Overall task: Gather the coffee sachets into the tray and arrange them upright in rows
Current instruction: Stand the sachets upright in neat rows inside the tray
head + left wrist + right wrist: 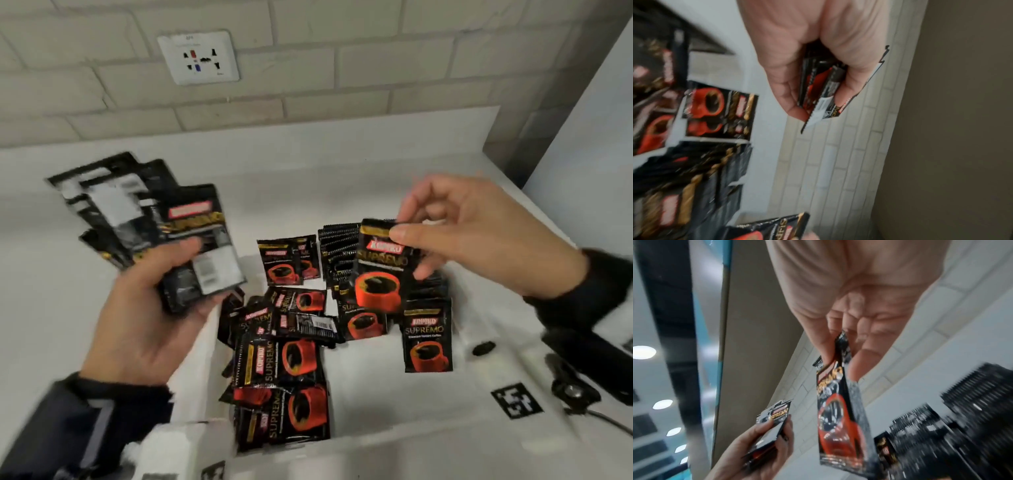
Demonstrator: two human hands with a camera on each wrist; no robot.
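A white tray on the counter holds several black and red coffee sachets lying loose on its left side. At its back a row of sachets stands upright. My left hand is raised left of the tray and grips a fanned stack of sachets. The left wrist view shows that stack between thumb and fingers of the left hand. Above the upright row, my right hand pinches the top edge of one hanging sachet. In the right wrist view the sachet hangs from the right hand.
A tiled wall with a socket plate rises behind the white counter. Right of the tray lie a small black cap, a black and white marker tag and a black device with a cable.
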